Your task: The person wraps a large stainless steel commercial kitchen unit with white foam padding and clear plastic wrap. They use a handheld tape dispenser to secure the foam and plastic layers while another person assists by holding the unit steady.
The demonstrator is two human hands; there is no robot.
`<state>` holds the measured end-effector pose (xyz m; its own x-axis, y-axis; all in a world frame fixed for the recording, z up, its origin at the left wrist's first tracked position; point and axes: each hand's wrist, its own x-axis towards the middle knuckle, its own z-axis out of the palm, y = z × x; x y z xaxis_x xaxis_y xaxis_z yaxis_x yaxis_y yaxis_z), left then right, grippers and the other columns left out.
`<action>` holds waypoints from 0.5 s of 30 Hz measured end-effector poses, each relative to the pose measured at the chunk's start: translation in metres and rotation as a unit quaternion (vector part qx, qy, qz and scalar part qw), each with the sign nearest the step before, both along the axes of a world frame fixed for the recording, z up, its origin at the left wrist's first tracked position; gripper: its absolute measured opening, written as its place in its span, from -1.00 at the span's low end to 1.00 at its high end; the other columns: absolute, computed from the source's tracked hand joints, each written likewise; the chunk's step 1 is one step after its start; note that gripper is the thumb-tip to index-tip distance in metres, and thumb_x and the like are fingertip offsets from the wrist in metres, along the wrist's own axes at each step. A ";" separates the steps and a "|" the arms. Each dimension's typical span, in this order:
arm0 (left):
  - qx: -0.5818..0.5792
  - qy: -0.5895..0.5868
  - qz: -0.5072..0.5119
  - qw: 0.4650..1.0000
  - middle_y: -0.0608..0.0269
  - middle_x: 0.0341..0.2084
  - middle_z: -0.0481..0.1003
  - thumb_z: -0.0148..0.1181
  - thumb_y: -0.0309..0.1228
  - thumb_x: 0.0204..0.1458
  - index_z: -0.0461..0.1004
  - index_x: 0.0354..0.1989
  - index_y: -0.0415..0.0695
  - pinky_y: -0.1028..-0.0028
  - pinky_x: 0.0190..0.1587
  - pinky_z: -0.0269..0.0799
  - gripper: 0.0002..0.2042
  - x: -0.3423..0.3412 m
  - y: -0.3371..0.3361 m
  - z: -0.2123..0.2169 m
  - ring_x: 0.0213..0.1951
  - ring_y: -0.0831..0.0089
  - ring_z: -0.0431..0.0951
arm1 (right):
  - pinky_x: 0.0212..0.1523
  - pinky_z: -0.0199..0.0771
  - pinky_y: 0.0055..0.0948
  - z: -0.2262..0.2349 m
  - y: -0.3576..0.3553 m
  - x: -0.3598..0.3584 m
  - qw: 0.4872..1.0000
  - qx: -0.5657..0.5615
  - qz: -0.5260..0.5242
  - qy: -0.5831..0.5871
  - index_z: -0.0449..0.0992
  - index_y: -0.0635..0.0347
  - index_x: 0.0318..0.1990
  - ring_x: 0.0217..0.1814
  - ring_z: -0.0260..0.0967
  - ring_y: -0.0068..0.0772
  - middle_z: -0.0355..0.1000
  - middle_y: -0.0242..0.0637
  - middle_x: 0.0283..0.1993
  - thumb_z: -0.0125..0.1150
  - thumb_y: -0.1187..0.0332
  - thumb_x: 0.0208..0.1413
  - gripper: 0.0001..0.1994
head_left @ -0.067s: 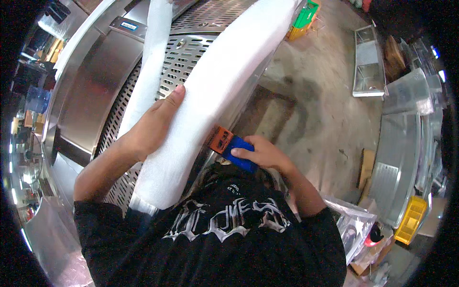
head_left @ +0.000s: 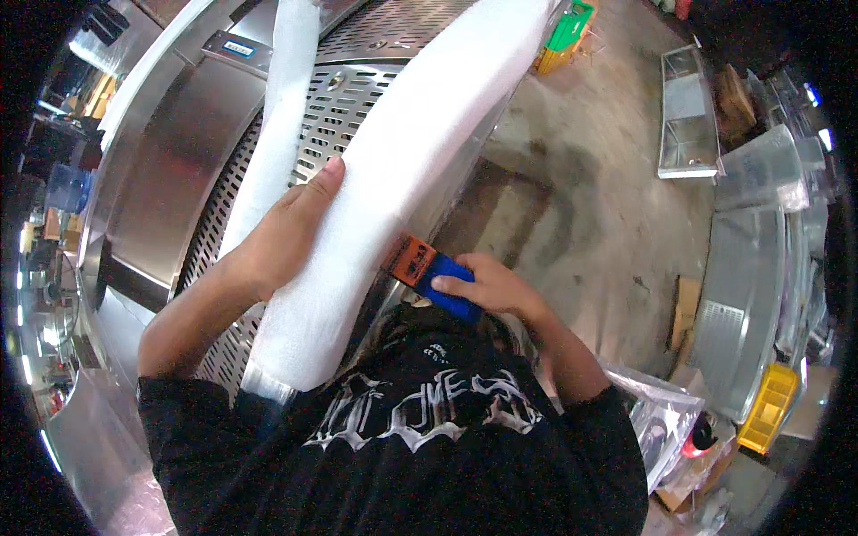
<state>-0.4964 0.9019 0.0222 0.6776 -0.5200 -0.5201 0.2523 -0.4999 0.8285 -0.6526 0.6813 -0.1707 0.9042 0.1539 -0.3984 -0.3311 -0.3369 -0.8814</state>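
Observation:
A long white foam-wrapped length [head_left: 402, 134] runs from the upper right down towards my body, over perforated stainless steel. My left hand [head_left: 290, 228] rests against its left side. The thumb is stretched along the foam's edge, and the other fingers are mostly hidden; the hand appears to grip the foam there. In my right hand [head_left: 492, 284] is a blue-and-orange hand tool [head_left: 447, 284], its exact kind unclear. The tool's orange end meets the right side of the foam, near the lower part. A second, narrower white foam strip [head_left: 286, 116] lies to the left of the hand.
Slotted steel panels [head_left: 340, 98] and a smooth steel surface [head_left: 188, 152] lie on the left. Beyond the foam is a concrete floor [head_left: 608, 214]. A green and yellow crate [head_left: 565, 34], a steel sink unit [head_left: 688, 112], a yellow basket [head_left: 769, 409] and plastic-wrapped items [head_left: 661, 415] stand rightward.

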 end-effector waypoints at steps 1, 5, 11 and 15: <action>0.000 0.006 0.004 1.000 0.00 -0.09 0.62 -0.29 0.17 0.43 0.46 0.18 -0.42 0.44 -0.01 0.53 -0.24 0.000 0.000 0.000 -0.13 0.40 0.64 | -0.18 0.56 -0.24 -0.005 0.000 -0.001 1.000 -0.012 -0.002 -0.002 0.65 0.33 -0.22 -0.31 0.57 -0.30 0.60 -0.18 -0.38 0.23 -0.34 0.15 -0.28; -0.001 -0.016 -0.012 1.000 -0.01 -0.07 0.61 -0.28 0.17 0.43 0.45 0.18 -0.43 0.44 0.01 0.51 -0.25 0.001 0.002 -0.001 -0.11 0.42 0.63 | -0.20 0.60 -0.14 -0.001 -0.004 0.000 0.999 -0.031 0.019 0.011 0.66 0.31 -0.28 -0.33 0.62 -0.10 0.60 -0.09 -0.40 0.18 -0.42 0.13 -0.23; -0.026 0.002 -0.023 0.999 -0.01 -0.08 0.61 -0.24 0.20 0.41 0.44 0.20 -0.44 0.45 0.05 0.48 -0.22 0.016 0.007 -0.017 -0.11 0.42 0.62 | -0.09 0.58 -0.03 0.075 0.002 0.024 0.935 -0.318 0.113 0.114 0.68 0.34 -0.20 -0.13 0.62 0.13 0.62 0.13 -0.24 0.18 -0.35 0.14 -0.26; -0.016 -0.036 -0.038 0.999 -0.02 -0.06 0.60 -0.21 0.21 0.40 0.46 0.18 -0.45 0.43 0.05 0.48 -0.22 0.011 0.005 -0.007 -0.09 0.38 0.60 | -0.09 0.59 0.00 0.046 -0.005 0.003 0.887 -0.414 0.192 0.075 0.68 0.38 -0.22 -0.16 0.63 0.15 0.62 0.15 -0.26 0.16 -0.36 0.11 -0.24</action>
